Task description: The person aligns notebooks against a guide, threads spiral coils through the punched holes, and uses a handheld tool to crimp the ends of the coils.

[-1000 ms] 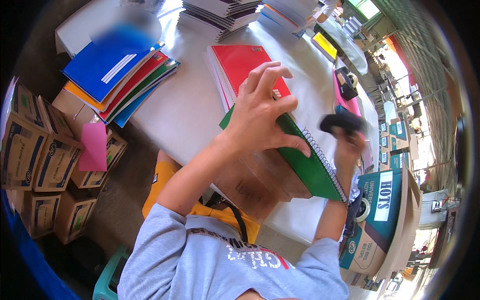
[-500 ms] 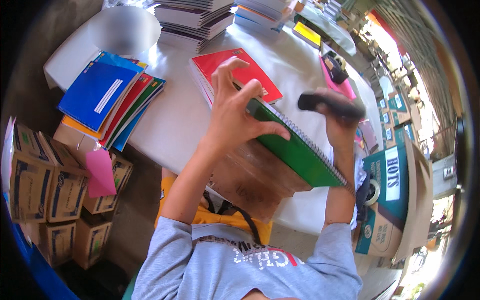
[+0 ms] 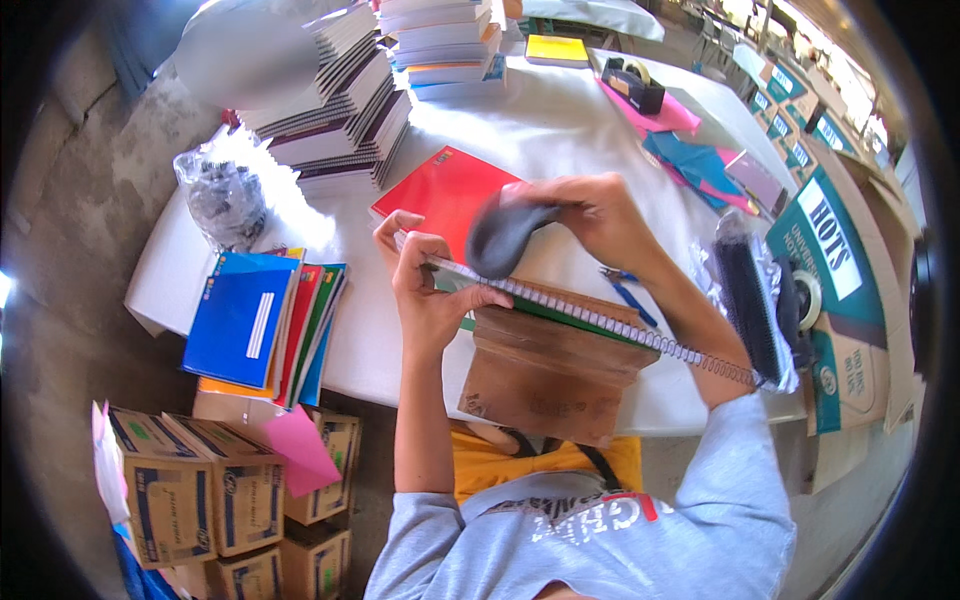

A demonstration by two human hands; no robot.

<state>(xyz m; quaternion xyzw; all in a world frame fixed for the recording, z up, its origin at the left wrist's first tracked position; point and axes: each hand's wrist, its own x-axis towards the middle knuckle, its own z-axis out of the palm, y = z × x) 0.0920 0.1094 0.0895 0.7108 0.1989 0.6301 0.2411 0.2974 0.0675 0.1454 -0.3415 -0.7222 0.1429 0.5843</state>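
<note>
Toward the far side of the table lies a yellow notebook; right of it stands a black tape dispenser, a pink sheet at its base. A stack of pale-edged books rises beside spiral-bound notebooks. At left, a blue notebook tops a pile — orange, red, green edges showing. Brown cartons sit below; at right stands a teal-and-brown box.

The right hand now arches in close, and its blurred dark thing, well apart from the left fingers before, hangs just beside them. Near the left thumb, the green cover narrows to a strip. Lower than the right fingers, blue-handled pliers come into sight; beyond the cover's end farthest from the left fingers, more coil shows.
</note>
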